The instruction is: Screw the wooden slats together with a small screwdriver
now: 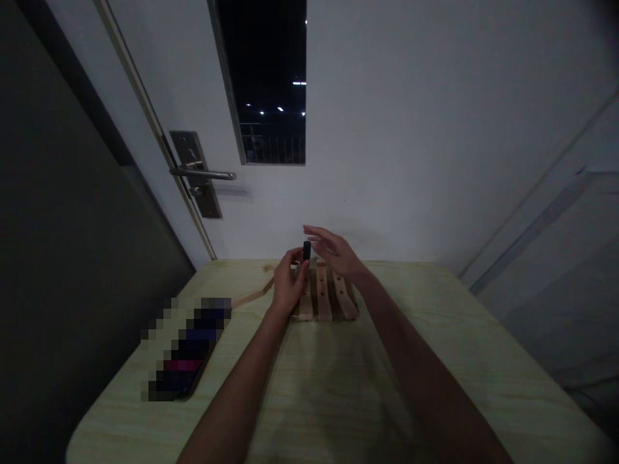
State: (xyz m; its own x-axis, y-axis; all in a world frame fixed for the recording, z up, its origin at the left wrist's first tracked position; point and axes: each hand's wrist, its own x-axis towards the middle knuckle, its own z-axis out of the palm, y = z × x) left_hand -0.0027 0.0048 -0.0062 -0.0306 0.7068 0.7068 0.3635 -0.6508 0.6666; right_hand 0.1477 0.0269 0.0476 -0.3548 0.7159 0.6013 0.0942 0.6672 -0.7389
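My left hand (289, 281) is closed around a small black block-like piece (306, 250), which stands up between thumb and fingers. Just to its right, my right hand (336, 254) hovers with fingers stretched out toward the block's top; nothing shows in it. Below both hands lies a brown, shiny-edged base (331, 310) bearing several light tan strips (323, 293) with dark round holes. My left hand covers part of its left side. Left of that hand, a bent tan strip (249, 298) lies on the table. I cannot make out exactly what the black piece is.
The pale wood-grain table (338, 399) has rounded front corners and meets a white door (411, 129) at the back. A blurred-out phone-like slab (193, 354) lies at the left. A metal door handle (203, 174) juts out above the table's far left.
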